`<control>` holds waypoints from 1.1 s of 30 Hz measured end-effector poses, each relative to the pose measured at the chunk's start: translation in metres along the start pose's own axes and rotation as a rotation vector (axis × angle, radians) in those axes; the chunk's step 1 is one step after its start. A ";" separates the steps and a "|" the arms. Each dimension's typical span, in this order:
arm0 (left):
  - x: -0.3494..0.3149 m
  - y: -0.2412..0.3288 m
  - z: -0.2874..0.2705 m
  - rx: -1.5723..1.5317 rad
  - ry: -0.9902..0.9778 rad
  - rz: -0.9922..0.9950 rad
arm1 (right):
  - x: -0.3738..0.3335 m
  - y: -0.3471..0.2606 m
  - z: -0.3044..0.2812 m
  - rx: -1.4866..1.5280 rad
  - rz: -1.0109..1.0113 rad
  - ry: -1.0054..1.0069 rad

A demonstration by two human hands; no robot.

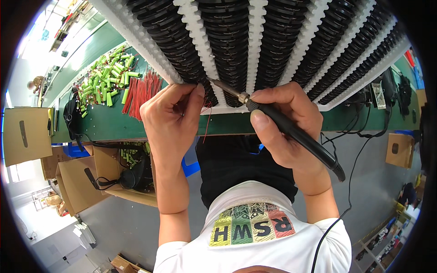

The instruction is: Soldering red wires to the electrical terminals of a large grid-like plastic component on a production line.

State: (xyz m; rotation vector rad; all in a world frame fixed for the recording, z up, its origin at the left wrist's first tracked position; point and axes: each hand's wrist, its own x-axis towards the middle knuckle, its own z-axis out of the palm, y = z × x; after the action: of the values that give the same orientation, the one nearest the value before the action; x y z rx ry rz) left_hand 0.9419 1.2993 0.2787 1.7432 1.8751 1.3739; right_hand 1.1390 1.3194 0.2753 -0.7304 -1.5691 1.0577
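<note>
My right hand (289,120) grips a black soldering iron (291,132) like a pen, its metal tip angled up and left toward a row of black ring-shaped parts (175,41). These parts stand in long rows in a white foam tray (255,45). At the tray's near edge my left hand (170,113) is closed in a pinch, close to the iron's tip. A thin red wire (208,125) hangs down beside its fingertips; the pinched end is mostly hidden by the fingers.
Left of the tray on the green table (236,123) lie a bundle of red wires (142,95) and a pile of green cylindrical cells (107,75). An open cardboard box (82,182) stands below. The iron's black cord (349,191) runs down at right.
</note>
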 end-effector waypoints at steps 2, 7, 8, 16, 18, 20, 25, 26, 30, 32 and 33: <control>0.000 0.002 0.000 -0.004 -0.002 -0.017 | -0.002 0.000 -0.002 -0.011 -0.016 -0.003; -0.013 -0.005 -0.014 0.000 0.158 -0.003 | -0.008 0.005 -0.006 -0.001 -0.142 0.007; -0.016 -0.012 -0.018 -0.017 0.312 -0.027 | -0.010 0.006 -0.006 0.016 -0.170 0.019; -0.015 -0.129 -0.041 0.437 0.298 -0.174 | -0.024 0.016 0.004 0.044 -0.326 0.054; -0.016 -0.148 -0.040 0.624 0.163 -0.199 | -0.024 0.017 0.006 0.025 -0.375 0.049; -0.016 -0.157 -0.042 0.569 0.178 -0.191 | -0.024 0.017 0.005 0.016 -0.375 0.046; -0.016 -0.154 -0.046 0.376 0.172 -0.373 | -0.026 0.014 0.003 0.009 -0.338 0.029; -0.016 -0.152 -0.045 0.332 0.190 -0.396 | -0.027 0.013 0.003 0.013 -0.317 0.028; -0.017 -0.152 -0.047 0.195 0.241 -0.438 | -0.029 0.014 0.003 0.023 -0.283 0.019; -0.017 -0.152 -0.048 0.090 0.264 -0.438 | -0.028 0.016 0.003 0.020 -0.289 0.006; -0.016 -0.151 -0.049 0.040 0.280 -0.488 | -0.027 0.016 0.004 0.019 -0.293 0.001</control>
State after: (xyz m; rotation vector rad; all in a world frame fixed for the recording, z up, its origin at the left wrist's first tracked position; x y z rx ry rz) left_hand 0.8127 1.2856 0.1856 1.0350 2.2849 1.4338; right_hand 1.1410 1.3013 0.2490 -0.4698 -1.6058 0.8542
